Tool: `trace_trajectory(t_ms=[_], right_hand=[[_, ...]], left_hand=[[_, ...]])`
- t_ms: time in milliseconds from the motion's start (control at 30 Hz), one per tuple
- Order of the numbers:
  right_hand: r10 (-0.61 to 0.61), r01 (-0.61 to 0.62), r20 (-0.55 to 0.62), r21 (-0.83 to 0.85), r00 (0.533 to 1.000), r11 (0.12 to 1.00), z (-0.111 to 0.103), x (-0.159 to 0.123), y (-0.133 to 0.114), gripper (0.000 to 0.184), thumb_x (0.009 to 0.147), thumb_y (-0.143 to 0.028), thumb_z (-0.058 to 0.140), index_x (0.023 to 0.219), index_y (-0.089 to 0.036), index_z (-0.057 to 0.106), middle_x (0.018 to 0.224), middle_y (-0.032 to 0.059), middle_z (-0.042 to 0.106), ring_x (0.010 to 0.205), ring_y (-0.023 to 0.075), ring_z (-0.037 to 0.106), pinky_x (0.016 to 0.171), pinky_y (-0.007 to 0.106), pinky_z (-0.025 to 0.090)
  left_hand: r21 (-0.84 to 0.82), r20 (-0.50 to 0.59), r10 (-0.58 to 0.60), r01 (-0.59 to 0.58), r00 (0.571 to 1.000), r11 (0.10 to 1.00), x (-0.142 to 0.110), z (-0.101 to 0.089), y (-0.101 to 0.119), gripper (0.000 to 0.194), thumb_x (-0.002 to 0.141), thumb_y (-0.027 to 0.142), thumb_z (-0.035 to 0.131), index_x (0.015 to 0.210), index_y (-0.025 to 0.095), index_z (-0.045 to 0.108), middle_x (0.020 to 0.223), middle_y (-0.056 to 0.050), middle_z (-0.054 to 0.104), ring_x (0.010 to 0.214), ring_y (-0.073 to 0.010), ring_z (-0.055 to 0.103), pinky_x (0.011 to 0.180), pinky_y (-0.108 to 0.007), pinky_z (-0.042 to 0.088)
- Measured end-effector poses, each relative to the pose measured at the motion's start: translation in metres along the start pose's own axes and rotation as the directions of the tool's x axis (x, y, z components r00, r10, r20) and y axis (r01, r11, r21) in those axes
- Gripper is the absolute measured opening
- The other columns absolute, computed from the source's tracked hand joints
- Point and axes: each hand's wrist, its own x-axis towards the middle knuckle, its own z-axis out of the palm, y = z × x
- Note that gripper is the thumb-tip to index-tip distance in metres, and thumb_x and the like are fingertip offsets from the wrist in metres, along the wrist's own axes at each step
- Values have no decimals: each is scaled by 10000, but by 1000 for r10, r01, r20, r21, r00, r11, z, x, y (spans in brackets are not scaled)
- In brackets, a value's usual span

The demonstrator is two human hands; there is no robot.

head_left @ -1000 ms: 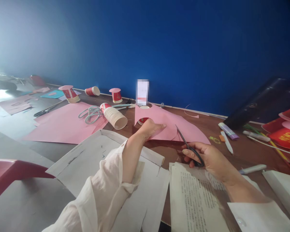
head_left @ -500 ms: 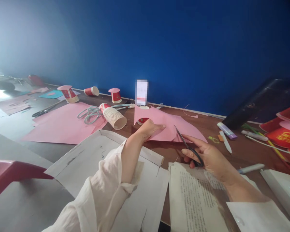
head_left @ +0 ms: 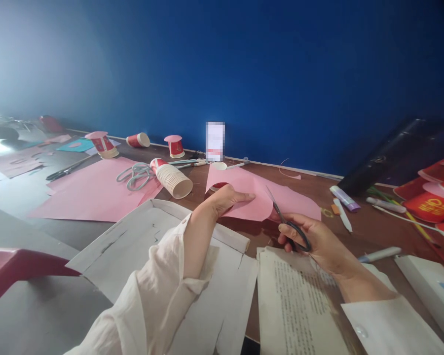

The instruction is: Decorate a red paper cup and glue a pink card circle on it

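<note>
My left hand (head_left: 227, 198) pinches a sheet of pink paper (head_left: 257, 183) by its near left part, thumb on top and the other fingers hidden beneath. The paper is held above the brown table. My right hand (head_left: 311, 236) grips black-handled scissors (head_left: 296, 234), whose blades point up and left and lie across the paper's near edge, in a cut. Right of the blades, the paper bends away as a separate flap. Behind the sheet, a paper cup (head_left: 219, 166) shows only its pale round end and a bit of red.
A row of stacked paper cups (head_left: 174, 181) lies beside a grey cord (head_left: 135, 176) on more pink sheets (head_left: 96, 197). An open white box lid (head_left: 122, 236) and a printed booklet (head_left: 299, 305) are in front. To the right lie a glue stick (head_left: 344, 198) and a white pen (head_left: 343, 215).
The scissors' blades have shifted slightly and look closer together. The paper right of the cut has dropped and curled to the right. My left hand keeps its hold.
</note>
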Motion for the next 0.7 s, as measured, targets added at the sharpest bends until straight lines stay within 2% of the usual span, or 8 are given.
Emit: trace_trajectory(t_ms=[167, 367, 533, 700], right_hand=[[-28, 27, -27, -25, 999, 999, -1, 2, 5, 551, 778, -565, 755, 1194, -211, 682, 754, 21, 683, 619, 126, 609, 556, 246, 447], [-57, 53, -47, -91, 997, 994, 0, 2, 4, 520, 759, -614, 745, 1038, -177, 713, 716, 16, 649, 599, 121, 579, 565, 259, 431], [-57, 50, -69, -104, 996, 993, 2, 1, 0, 522, 716, -656, 753, 912, -174, 718, 688, 12, 629, 578, 116, 551, 533, 257, 385], [-59, 53, -55, -97, 997, 994, 1, 0, 1, 488, 733, -639, 750, 906, -184, 721, 679, 1, 610, 576, 106, 535, 530, 248, 370]], left_hand=[[26, 28, -10, 9, 1000, 1000, 3, 1, -4, 385, 560, 438, 907, 729, 127, 755, 742, -109, 742, 777, -275, 697, 781, -374, 537], [56, 73, -20, 16, 997, 998, 3, -1, -3, 422, 586, 470, 887, 766, 108, 766, 837, -122, 758, 762, -245, 692, 781, -364, 535], [82, 45, -33, 29, 998, 996, 1, -1, 1, 402, 592, 450, 889, 749, 104, 759, 809, -108, 748, 721, -223, 682, 747, -347, 528], [70, 40, -35, 32, 999, 997, 1, 0, 2, 398, 587, 432, 897, 746, 96, 754, 790, -109, 740, 713, -221, 682, 729, -344, 527]])
